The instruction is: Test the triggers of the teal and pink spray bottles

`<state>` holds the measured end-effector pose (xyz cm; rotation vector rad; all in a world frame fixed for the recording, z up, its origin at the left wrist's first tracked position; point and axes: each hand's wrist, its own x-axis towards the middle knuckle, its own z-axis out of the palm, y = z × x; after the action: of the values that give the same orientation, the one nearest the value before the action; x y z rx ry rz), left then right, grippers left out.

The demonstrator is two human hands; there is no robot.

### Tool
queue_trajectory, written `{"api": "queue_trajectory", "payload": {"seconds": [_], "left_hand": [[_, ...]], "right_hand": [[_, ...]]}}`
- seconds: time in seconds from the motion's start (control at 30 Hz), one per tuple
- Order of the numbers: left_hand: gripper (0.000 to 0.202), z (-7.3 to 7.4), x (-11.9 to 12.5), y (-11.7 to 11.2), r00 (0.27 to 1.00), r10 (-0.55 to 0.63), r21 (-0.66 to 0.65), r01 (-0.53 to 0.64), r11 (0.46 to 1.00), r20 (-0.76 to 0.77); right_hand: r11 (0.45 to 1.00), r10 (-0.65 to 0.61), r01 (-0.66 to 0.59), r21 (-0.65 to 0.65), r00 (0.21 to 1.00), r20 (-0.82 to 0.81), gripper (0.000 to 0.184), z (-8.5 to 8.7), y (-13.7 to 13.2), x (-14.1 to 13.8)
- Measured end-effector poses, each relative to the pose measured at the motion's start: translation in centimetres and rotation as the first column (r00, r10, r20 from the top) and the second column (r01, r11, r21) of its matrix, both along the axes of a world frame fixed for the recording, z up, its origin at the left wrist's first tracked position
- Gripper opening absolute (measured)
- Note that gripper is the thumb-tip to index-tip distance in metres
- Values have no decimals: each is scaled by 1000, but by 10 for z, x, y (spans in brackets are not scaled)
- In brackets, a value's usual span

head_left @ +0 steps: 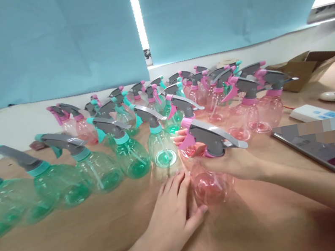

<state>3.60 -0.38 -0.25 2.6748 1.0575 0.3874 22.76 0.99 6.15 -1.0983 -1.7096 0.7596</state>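
A clear pink spray bottle (211, 186) with a grey and pink trigger head stands on the table in front of me. My right hand (233, 163) reaches around it from the right and appears to grip it near the neck; the bottle hides part of the fingers. Just left of its base, my left hand (177, 209) lies flat on the table, fingers stretched out and holding nothing. A clear green spray bottle (162, 147) stands beyond my left fingertips. Close behind the nearest bottle is another pink spray bottle (187, 150), partly covered by it.
Several green spray bottles (98, 171) line the left, with more pink and green ones behind. At right are a dark flat device (326, 152), a white box-like device (316, 113), a white rounded object (332, 96) and an open cardboard box (302, 70). Blue sheeting (44, 43) hangs behind.
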Motion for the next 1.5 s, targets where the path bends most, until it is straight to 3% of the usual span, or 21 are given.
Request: {"api": "queue_trajectory", "payload": {"seconds": [0.23, 0.6, 1.0, 1.5], "left_hand": [[51, 1, 0, 0, 1000, 0, 9, 1, 1000, -1], [54, 0, 0, 0, 1000, 6, 7, -6, 1000, -17], [49, 0, 1, 0, 1000, 7, 12, -7, 1000, -26], [49, 0, 0, 1, 1000, 9, 30, -8, 1000, -24]], "right_hand": [[999, -33, 33, 23, 999, 17, 5, -3, 3, 1], [995, -40, 38, -94, 999, -18, 5, -3, -1, 1], [993, -70, 69, -96, 998, -7, 2, 4, -2, 0], [993, -89, 91, -70, 995, 43, 11, 1, -2, 6]]}}
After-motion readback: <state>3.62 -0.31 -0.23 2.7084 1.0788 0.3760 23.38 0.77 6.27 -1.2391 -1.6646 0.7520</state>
